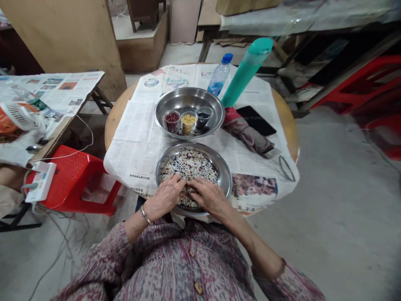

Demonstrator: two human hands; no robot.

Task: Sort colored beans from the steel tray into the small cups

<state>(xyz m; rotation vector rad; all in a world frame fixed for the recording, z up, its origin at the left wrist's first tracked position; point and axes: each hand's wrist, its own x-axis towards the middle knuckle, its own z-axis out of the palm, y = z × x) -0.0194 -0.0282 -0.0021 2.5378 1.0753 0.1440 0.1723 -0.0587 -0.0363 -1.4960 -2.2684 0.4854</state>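
A steel basin (pixel 226 177) close to my body holds a mix of white grains with red, yellow and dark beans (pixel 191 164). Both hands are inside it, fingertips low over the mix. My left hand (pixel 167 193), with a bracelet at the wrist, has its fingers curled together. My right hand (pixel 209 194) is bent inward, its fingertips drawn in beside the left ones. Whatever the fingers pinch is too small to make out. Behind, a larger steel basin (pixel 184 97) contains a cup of red beans (pixel 172 120), a cup of yellow beans (pixel 188 122) and a cup of black beans (pixel 202 118).
Newspaper (pixel 131 146) covers the round table. A water bottle (pixel 219 74), a tall green container (pixel 247 71), a folded umbrella (pixel 249 133) and a dark tablet (pixel 256 120) stand or lie at the right. Left are a red stool (pixel 72 175), a power strip (pixel 41 182) and a fan (pixel 21 116).
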